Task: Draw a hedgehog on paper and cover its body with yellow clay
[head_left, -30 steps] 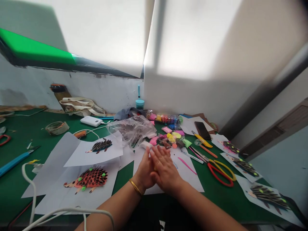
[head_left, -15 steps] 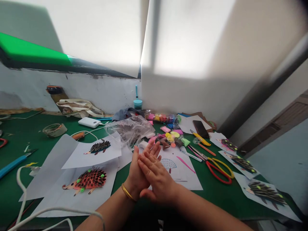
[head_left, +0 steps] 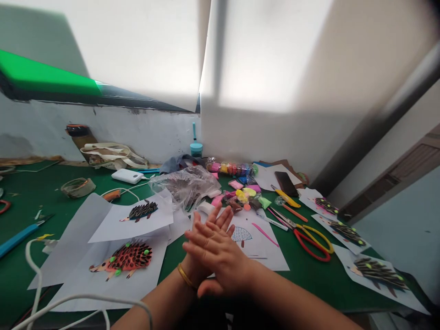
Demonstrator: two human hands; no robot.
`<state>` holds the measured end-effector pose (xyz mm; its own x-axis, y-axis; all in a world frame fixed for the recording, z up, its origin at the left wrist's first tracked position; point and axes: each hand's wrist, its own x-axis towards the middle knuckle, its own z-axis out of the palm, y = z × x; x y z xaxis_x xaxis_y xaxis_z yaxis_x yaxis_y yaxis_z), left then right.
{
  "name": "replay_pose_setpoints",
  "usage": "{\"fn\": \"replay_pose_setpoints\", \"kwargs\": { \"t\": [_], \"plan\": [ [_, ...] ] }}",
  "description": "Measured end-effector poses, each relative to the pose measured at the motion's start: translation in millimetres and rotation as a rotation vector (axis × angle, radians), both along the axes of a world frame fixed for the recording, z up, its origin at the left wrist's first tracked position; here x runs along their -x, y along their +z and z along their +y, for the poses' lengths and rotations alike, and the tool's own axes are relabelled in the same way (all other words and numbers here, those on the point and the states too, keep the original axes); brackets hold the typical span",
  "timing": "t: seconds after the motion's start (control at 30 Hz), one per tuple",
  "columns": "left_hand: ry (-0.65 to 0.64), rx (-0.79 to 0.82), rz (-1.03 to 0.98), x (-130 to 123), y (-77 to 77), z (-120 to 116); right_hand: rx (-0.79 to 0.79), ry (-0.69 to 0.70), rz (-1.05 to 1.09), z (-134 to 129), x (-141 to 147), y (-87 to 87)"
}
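The hands are laid palm to palm above the near part of the tabletop (head_left: 302,286), fingers straight and slightly spread. The right hand (head_left: 220,254) lies across the left hand (head_left: 195,266), which has a gold bracelet (head_left: 186,276) at its wrist. Whether anything sits between the palms cannot be told.

Just beyond and partly beneath them is a white sheet (head_left: 270,260) with a blue scalloped drawing (head_left: 242,234); a pink strip (head_left: 265,234) rests on it to the right. Packets of coloured clay (head_left: 242,196) are heaped behind the sheet, beside a clear plastic bag (head_left: 187,183). Red-and-yellow scissors (head_left: 322,237) lie to the right, and a reddish hedgehog picture (head_left: 127,256) lies to the left.
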<state>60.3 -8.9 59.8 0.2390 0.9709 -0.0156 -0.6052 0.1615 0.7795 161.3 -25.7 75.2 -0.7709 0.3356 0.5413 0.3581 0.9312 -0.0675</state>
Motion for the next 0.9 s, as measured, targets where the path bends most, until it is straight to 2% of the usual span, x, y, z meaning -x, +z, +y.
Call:
{"fn": "replay_pose_setpoints", "kwargs": {
  "t": [0.07,0.13,0.23,0.27,0.3,0.33,0.4,0.47,0.53,0.6,0.7,0.8,0.9],
  "plan": [
    [0.007,0.056,-0.007,-5,-4.7,0,-0.050,0.033,0.025,-2,5,-0.1],
    [0.001,0.063,0.005,-9,-6.1,-4,-0.069,-0.048,0.055,6,2,2.2],
    [-0.167,0.076,0.033,-7,-2.4,-9,-0.058,-0.259,0.083,29,-18,5.4],
    [-0.260,0.079,0.065,-3,-0.6,-7,-0.051,-0.300,0.071,35,-29,5.2],
    [-0.282,0.081,0.122,1,1.0,-4,-0.044,-0.326,0.056,41,-41,4.0],
    [-0.265,0.095,0.173,7,2.3,0,-0.017,-0.378,0.044,45,-54,1.4],
    [-0.123,0.097,0.219,18,3.9,12,0.087,-0.575,0.034,49,-82,-8.1],
    [0.008,0.093,0.174,27,4.7,24,0.174,-0.791,0.004,51,-109,-22.7],
    [0.064,0.132,0.066,32,4.9,31,0.265,-0.895,-0.125,50,-129,-39.4],
    [0.073,0.159,-0.041,32,3.8,34,0.324,-0.927,-0.221,49,-142,-53.8],
    [0.069,0.176,-0.067,29,-2.3,33,0.286,-0.968,-0.251,48,-149,-65.2],
    [0.061,0.170,0.011,30,-12.3,32,0.215,-0.998,-0.225,47,-147,-66.0],
    [0.054,0.162,0.072,34,-20.7,33,0.219,-0.890,-0.169,42,-139,-64.6]
  ]
}}
